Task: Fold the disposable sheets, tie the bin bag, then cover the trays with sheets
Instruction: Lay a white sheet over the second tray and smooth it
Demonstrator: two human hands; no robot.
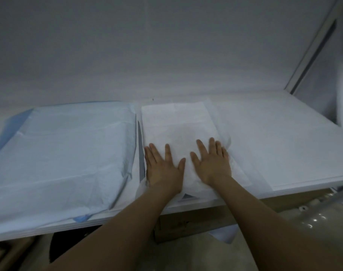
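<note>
Both my hands press flat on the white sheet.

My left hand and right hand lie side by side, palms down, fingers straight and spread, on the near end of the sheet, which stretches away beyond my fingertips. Just left of my left hand a pale blue sheet drapes over something raised that I cannot make out. The white table runs on to the right of my right hand. A cardboard box sits below my wrists.

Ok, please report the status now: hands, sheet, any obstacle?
Both open: left hand, right hand pressing flat on white sheet. Beside it, on the left, blue sheet. Nothing seen in the way.
</note>
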